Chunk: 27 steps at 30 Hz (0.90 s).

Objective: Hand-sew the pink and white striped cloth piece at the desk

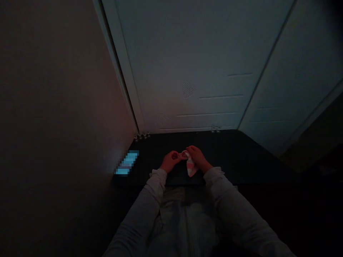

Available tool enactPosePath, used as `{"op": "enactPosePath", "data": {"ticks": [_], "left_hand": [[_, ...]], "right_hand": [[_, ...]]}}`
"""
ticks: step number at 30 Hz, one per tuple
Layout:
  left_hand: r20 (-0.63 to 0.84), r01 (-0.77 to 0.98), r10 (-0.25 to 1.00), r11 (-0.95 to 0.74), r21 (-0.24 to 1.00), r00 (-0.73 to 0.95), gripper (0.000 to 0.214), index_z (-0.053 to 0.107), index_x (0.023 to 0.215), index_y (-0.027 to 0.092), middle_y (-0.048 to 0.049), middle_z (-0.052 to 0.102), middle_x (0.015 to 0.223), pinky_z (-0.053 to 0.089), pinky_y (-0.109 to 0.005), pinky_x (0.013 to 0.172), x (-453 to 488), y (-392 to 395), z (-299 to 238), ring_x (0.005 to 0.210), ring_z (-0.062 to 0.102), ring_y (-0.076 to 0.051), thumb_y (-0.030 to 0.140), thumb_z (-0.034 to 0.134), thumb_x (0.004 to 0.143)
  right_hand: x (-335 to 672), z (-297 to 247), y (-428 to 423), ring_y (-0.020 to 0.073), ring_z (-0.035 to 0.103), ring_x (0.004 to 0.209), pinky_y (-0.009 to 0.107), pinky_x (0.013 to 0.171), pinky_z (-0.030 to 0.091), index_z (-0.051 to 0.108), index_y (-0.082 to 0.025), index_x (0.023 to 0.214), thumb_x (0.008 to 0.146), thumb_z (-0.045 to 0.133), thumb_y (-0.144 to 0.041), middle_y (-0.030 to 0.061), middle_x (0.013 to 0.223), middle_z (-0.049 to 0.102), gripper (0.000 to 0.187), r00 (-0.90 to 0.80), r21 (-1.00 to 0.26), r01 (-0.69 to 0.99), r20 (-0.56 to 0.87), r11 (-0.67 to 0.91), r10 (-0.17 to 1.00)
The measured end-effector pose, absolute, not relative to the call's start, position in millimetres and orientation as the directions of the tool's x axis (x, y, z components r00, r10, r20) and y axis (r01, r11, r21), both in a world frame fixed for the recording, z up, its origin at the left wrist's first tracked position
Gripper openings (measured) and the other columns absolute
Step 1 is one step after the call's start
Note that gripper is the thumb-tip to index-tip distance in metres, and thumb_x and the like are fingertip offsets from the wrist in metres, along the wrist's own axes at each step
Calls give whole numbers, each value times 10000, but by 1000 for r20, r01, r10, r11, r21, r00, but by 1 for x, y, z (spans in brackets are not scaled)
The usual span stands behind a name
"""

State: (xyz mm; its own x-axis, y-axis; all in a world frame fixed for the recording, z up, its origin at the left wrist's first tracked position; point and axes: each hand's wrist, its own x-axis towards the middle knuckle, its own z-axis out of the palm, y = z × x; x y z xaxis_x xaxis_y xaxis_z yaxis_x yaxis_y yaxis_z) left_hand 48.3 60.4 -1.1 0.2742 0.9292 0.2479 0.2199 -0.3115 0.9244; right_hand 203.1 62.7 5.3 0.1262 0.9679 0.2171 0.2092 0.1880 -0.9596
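Observation:
My left hand curls its fingers and thumb around a small, clear, glass-like object. Its exact kind is hard to make out in the dim light. From my right hand hangs a white and pink striped cloth, pinched in the closed fingers. The cloth's upper part touches the clear object, and its loose end droops toward me. Both hands are close together just above the black tabletop.
A lit, blurred-out phone-like screen lies at the table's left edge. Several small clear pieces stand at the back left corner, and more clear pieces at the back edge. White panels rise behind; a wall borders the left.

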Motion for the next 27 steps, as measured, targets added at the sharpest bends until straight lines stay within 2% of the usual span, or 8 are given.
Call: {"op": "enactPosePath", "data": {"ticks": [10,17,27], "left_hand": [[253,261,928,-324,910,272,170,520,717,156,27,515,642,360,-212,584,48,62,-1,612,464,-93,267,573,600],[263,314,933,-334,889,247,210,550,731,160,37,483,593,329,-208,540,45,58,4,568,431,-94,317,578,595],[224,260,948,-280,924,226,219,560,818,158,-13,566,720,377,-244,628,40,57,9,670,502,-133,269,542,630]], "right_hand": [[207,0,64,89,386,529,211,496,300,494,-156,610,685,413,-419,-30,570,459,285,141,-959,218,213,179,967],[203,3,60,96,395,543,210,509,302,478,-165,606,695,399,-423,-31,559,457,284,114,-938,279,245,205,963],[198,3,62,115,446,591,225,550,326,505,-170,626,716,386,-383,-16,600,490,260,64,-902,355,287,247,956]]}}
